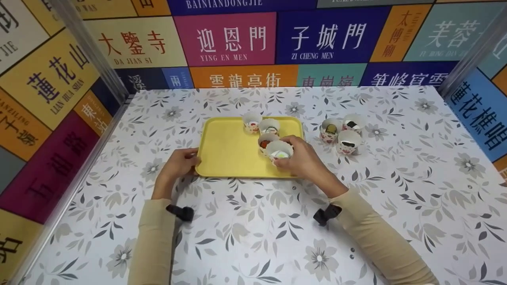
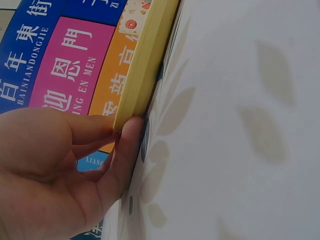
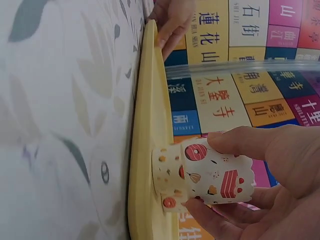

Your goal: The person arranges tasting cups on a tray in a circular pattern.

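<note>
A yellow tray (image 1: 227, 148) lies on the table. My left hand (image 1: 180, 164) pinches its near left edge, as the left wrist view also shows, with thumb and fingers (image 2: 127, 145) at the rim. Over the tray's near right part, my right hand (image 1: 303, 158) holds a white paper cup (image 3: 217, 172) with printed cake pictures, thumb and fingers on opposite sides. Something white and green lies inside that cup. Close behind it on the tray stand a cup with red contents (image 1: 264, 143), another cup (image 1: 269, 127) and a far cup (image 1: 252, 122). Whether the held cup touches the tray, I cannot tell.
Right of the tray, three similar cups stand grouped on the flowered tablecloth: one with something yellowish-green (image 1: 328, 130) and two with dark contents, a rear cup (image 1: 352, 123) and a front cup (image 1: 348, 143). Colourful lettered panels (image 1: 225, 39) wall the table's back and sides.
</note>
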